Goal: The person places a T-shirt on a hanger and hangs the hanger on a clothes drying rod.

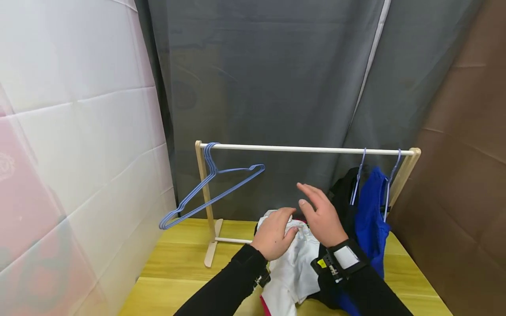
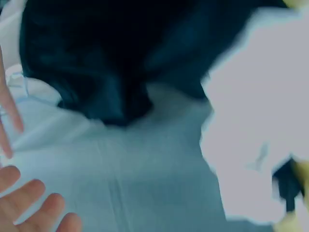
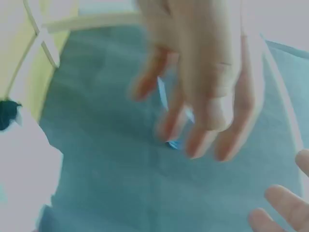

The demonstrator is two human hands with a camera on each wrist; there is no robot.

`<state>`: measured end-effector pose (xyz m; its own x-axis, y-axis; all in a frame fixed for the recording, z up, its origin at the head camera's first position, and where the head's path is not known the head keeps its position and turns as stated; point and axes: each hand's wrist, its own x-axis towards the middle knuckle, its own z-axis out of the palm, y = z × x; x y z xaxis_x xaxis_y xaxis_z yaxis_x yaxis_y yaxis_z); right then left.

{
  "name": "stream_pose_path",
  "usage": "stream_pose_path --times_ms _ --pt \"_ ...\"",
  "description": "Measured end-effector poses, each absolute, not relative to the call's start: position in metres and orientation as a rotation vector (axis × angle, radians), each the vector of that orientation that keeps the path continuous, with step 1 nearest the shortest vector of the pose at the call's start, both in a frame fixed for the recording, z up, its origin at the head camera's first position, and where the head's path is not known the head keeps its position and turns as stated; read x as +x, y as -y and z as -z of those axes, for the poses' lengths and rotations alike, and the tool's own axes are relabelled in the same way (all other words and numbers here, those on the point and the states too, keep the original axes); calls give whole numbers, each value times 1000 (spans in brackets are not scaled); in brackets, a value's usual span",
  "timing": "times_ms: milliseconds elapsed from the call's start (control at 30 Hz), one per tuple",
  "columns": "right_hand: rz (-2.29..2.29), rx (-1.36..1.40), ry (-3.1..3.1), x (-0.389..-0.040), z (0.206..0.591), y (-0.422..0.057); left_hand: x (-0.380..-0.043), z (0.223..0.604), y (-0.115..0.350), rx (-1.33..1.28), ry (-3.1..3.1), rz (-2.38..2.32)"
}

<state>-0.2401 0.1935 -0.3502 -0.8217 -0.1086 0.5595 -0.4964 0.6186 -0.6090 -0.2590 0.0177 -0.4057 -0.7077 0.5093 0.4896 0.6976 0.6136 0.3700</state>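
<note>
Both bare hands hover in front of the rack, apart and holding nothing. My left hand is over a crumpled white garment, its fingers loosely bent. Higher and to the right, my right hand has its fingers extended, near a black garment on the rack. Several blue hangers hang bunched at the left end of the white rail. In the left wrist view, the white garment shows as a bright, blurred patch and dark cloth hangs above.
A blue garment hangs on a hanger at the rail's right end. Wooden posts hold up the rack on a yellow wood-grain table. Grey cloth stands behind, with a pale sheet at left and brown cloth at right.
</note>
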Motion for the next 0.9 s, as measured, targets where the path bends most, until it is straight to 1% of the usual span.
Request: stream_pose_path --times_ms 100,200,400,600,900 --pt "-1155 453 2425 -247 373 -179 -262 415 5 -901 2446 629" --pt "-1242 399 2496 -253 394 -170 -262 422 27 -826 2430 589" --pt "-1397 267 2566 -260 421 -158 -268 423 73 -689 2340 485" --pt "-1502 145 2556 -255 446 -162 -281 417 106 -507 2194 455" --pt "-1449 29 2500 -249 470 -182 -288 409 143 -243 2131 589"
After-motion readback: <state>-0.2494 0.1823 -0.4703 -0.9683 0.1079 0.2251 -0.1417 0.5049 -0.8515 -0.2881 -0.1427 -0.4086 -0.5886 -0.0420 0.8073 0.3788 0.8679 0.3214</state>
